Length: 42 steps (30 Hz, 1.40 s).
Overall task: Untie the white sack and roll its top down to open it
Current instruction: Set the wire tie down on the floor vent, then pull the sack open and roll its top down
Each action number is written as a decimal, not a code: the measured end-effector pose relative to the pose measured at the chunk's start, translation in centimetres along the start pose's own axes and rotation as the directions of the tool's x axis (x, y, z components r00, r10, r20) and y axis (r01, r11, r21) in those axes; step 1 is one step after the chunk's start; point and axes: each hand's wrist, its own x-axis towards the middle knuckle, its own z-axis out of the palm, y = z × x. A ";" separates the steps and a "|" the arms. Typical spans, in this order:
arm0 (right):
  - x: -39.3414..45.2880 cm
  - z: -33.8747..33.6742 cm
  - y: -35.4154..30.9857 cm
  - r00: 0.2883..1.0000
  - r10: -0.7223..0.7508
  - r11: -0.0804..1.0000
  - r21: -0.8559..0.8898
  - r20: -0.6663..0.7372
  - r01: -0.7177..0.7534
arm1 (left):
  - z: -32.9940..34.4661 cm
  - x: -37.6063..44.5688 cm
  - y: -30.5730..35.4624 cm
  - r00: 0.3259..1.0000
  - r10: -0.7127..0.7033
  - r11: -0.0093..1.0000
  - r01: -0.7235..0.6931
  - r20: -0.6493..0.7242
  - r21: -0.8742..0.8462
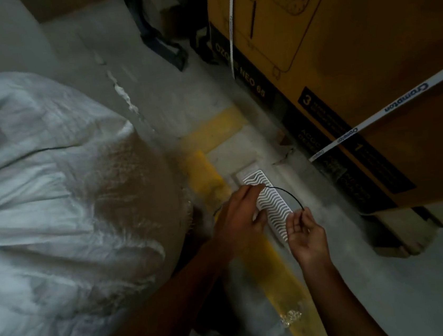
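A large white woven sack (53, 203) fills the left side, crumpled, with a blue stamped mark near its bottom. To its right, over the floor, both hands hold a thin black string (286, 192) that arcs between them. My left hand (238, 218) pinches one end near the sack's edge. My right hand (307, 236) pinches the other end between thumb and fingers, palm turned up. Both hands are off the sack's cloth.
A big yellow cardboard box (354, 56) with white straps stands at the right. A white slotted floor grate (270, 203) lies under the hands, beside a yellow painted floor line (210, 174). Dark straps (159, 42) lie at the top centre.
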 end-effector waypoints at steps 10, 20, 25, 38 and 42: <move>3.2 -4.5 -0.8 0.978 0.101 0.961 -0.238 -0.183 -0.144 | -3.5 0.0 0.3 1.000 -0.023 0.997 0.023 -0.006 0.072; 2.1 -6.7 0.5 0.935 -0.134 0.786 -0.610 -0.329 -0.101 | -1.3 -1.0 -2.1 0.997 -0.076 0.994 0.074 0.024 0.085; -1.7 -0.9 1.8 0.938 -0.341 0.415 -0.886 0.059 0.207 | -5.1 -2.1 -0.3 0.985 -0.056 0.997 0.064 -0.165 0.043; -24.5 26.5 10.0 0.499 -0.057 0.216 -0.477 0.865 0.852 | -30.1 -8.6 7.3 0.750 0.277 0.955 -0.147 -0.600 0.257; -31.8 30.4 14.2 0.387 -0.012 0.235 -0.374 0.922 0.897 | -37.6 -13.4 7.7 0.668 0.265 0.949 -0.055 -0.696 0.309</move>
